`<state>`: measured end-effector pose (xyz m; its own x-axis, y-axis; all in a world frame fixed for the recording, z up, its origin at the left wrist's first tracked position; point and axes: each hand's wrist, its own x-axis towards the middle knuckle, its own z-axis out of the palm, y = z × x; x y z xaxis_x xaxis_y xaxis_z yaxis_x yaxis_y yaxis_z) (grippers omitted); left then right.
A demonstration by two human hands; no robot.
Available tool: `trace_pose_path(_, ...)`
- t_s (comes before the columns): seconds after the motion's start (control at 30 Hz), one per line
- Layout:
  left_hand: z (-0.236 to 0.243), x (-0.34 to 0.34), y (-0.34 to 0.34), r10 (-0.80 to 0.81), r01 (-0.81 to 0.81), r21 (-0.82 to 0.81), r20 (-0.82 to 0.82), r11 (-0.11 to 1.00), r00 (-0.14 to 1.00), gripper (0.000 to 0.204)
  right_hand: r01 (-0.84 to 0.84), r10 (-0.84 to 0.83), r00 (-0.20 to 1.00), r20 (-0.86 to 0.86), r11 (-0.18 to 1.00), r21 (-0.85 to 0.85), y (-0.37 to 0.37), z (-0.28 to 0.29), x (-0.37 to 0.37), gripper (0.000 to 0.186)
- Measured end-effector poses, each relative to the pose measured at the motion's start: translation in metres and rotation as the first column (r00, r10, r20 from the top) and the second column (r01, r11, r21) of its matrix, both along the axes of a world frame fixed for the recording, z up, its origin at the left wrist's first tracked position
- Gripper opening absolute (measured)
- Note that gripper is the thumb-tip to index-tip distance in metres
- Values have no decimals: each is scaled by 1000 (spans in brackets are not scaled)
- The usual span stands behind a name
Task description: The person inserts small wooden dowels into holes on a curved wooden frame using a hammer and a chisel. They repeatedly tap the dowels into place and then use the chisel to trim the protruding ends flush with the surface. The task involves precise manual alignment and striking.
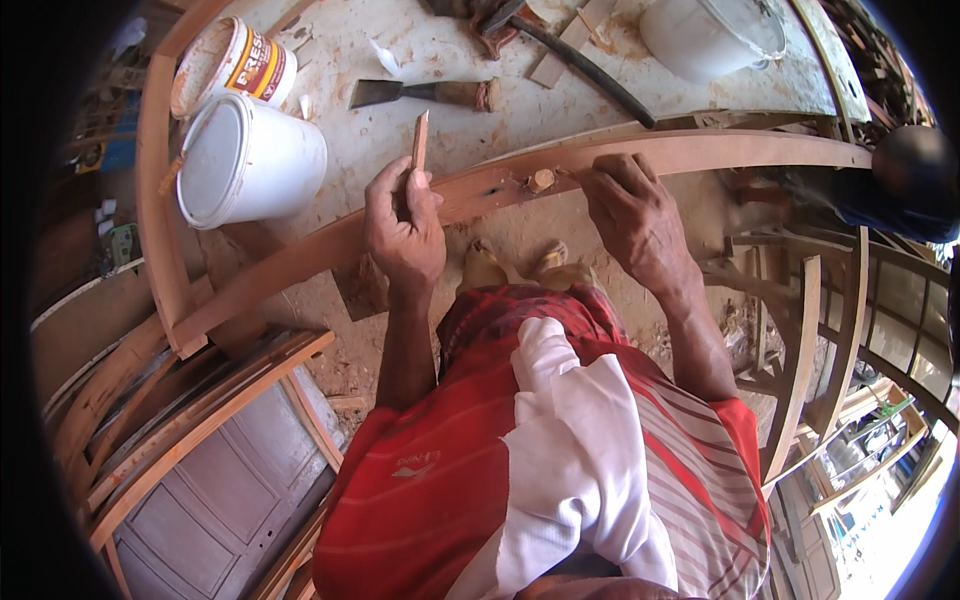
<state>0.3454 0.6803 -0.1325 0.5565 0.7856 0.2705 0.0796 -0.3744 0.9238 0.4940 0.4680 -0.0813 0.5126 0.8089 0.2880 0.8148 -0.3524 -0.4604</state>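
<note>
A long reddish-brown wooden beam lies crosswise in front of me. My left hand is closed around a short, thin wooden stick, which points up with a pale tip. Just beyond the beam's near side, that hand hovers close to the wood. On the beam a small round wooden plug stands out, with dark marks to its left. My right hand is closed at the beam beside the plug, fingertips curled under; anything in them is hidden.
Beyond the beam, a table bears a chisel, a hammer, a lidded white bucket, a labelled tub and another white bucket. Panelled doors lean at lower left. A person is at far right.
</note>
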Motion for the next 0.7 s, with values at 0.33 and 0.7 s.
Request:
trace_pose_path(0.33, 4, -11, 13, -160, 164, -74, 59, 984, 985, 24, 131, -130, 989, -72, 991, 17, 12, -3, -44, 25)
trace_pose_path(0.7, 2, -20, 30, -326, 342, -93, 147, 935, 934, 23, 370, -362, 928, 89, 925, -90, 55, 3, -101, 32)
